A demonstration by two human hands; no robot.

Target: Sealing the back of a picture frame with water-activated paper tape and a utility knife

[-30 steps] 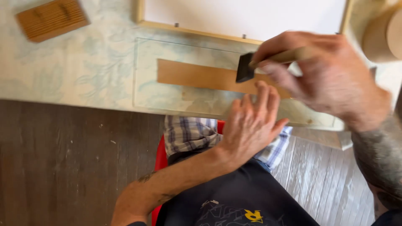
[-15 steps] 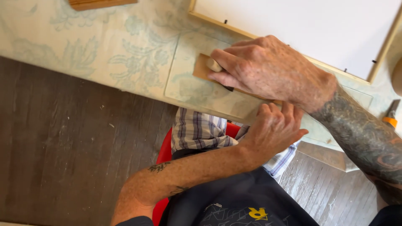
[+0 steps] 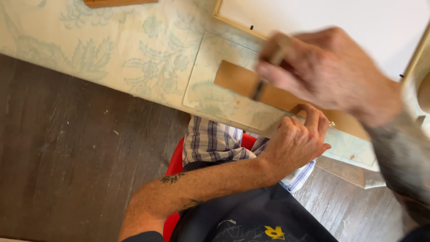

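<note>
A long brown strip (image 3: 237, 80) lies flat on a clear sheet (image 3: 210, 96) near the table's front edge. My right hand (image 3: 331, 71), blurred by motion, grips a small brush (image 3: 264, 74) with a pale wooden handle. Its dark bristles touch the strip left of the middle. My left hand (image 3: 298, 139) rests at the table edge with curled fingers, the fingertips pressing on the strip's near edge. The right hand hides the strip's right half.
A pale floral cloth (image 3: 134, 49) covers the table. A white panel in a wooden frame (image 3: 349, 20) lies behind the strip. A wooden block (image 3: 116, 2) sits at the top edge. Below are a checked cloth (image 3: 215, 141) on my lap, a red seat (image 3: 175, 163) and dark floorboards (image 3: 67, 157).
The right hand swept the brush from the strip's right end to its left end, and now sits back toward the middle. The left hand stayed pressed on the near edge.
</note>
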